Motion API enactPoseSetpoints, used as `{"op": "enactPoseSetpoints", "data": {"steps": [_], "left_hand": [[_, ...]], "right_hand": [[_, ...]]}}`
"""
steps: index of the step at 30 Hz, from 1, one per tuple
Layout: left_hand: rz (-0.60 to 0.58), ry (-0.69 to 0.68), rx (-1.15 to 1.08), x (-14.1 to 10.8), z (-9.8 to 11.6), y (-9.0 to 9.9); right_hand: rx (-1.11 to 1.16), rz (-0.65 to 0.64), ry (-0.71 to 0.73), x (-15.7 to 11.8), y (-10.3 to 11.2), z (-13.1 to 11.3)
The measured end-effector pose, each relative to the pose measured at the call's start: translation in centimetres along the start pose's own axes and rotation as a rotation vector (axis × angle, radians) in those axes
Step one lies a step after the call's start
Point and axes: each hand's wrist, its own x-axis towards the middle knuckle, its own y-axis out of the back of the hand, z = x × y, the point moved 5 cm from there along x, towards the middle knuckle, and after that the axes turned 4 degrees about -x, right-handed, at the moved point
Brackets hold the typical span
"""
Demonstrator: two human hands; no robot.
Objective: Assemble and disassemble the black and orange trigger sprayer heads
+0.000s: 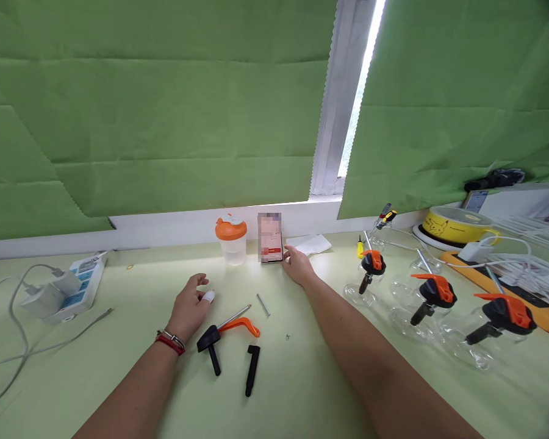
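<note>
A pale green table [73, 372] fills the near scene, and three clear vessels with black-and-orange tops [434, 292] stand along its right side. The right hand [297, 265] reaches far across, its fingers at the phone's right edge; whether they grip it or only touch, I cannot tell. The left hand [191, 303] is empty, half open and loosely curled, nearer and to the left. An orange-lidded cup [233, 249] stands at the far side, just left of the phone [270, 239]. The phone's long axis runs upward, nearly upright; it lies far and right of the left hand, just left of the right, which is clearly the nearer. Between the forearms lie a black-capped piece [209, 338], an orange lever [244, 325] beside it, a black handle [252, 371], a slim metal rod [263, 304] and a tiny bit [288, 336].
</note>
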Motion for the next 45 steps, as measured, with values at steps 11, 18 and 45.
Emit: {"op": "enactPoseSetpoints", "data": {"steps": [11, 18, 45], "left_hand": [[-0.123, 0.046, -0.012, -0.5, 0.4, -0.1], [-0.199, 0.051, -0.167, -2.0, 1.1, 0.9], [-0.050, 0.091, 0.011, -11.2, 4.7, -0.2]], "right_hand": [[-0.049, 0.005, 0.029, -2.4, 0.3, -0.6], [-0.084, -0.011, 0.068, -5.3, 1.0, -1.2], [0.271, 0.009, -0.053, -17.7, 3.4, -2.0]]}}
